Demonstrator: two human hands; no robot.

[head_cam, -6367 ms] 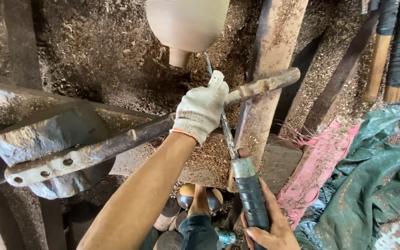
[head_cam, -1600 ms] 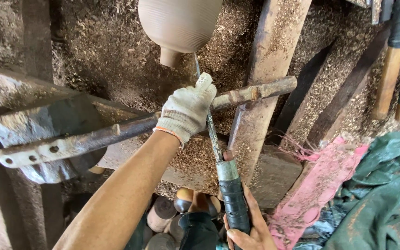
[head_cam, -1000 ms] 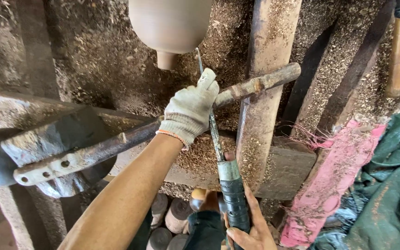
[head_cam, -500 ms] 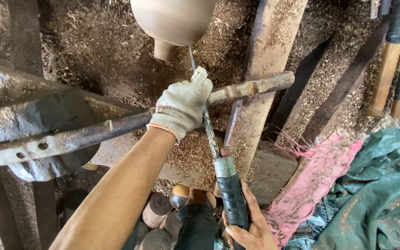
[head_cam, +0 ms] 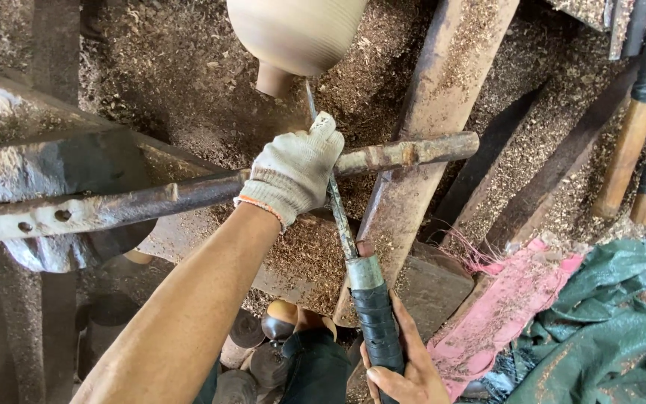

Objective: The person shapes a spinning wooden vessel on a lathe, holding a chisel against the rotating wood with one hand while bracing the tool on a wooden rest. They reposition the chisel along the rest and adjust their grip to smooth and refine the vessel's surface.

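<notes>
Here, centre frame:
Left hand [head_cam: 294, 173]: gloved, closed over the metal rest bar [head_cam: 188, 196] and chisel shaft.
Right hand [head_cam: 405, 366]: bare, bottom centre, gripping the turning chisel [head_cam: 353, 258] by its black handle.
Workpiece [head_cam: 297, 34]: pale wooden form, top centre, chisel tip at its neck.
Surroundings: sawdust [head_cam: 188, 67]; green tarpaulin [head_cam: 607, 329], lower right.

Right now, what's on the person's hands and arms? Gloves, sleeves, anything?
The left hand wears a white knitted work glove with a ribbed cuff edged in orange. Its forearm is bare, with no sleeve in view. The right hand is bare, no glove; its arm is out of frame. No watch or bands show.
</notes>
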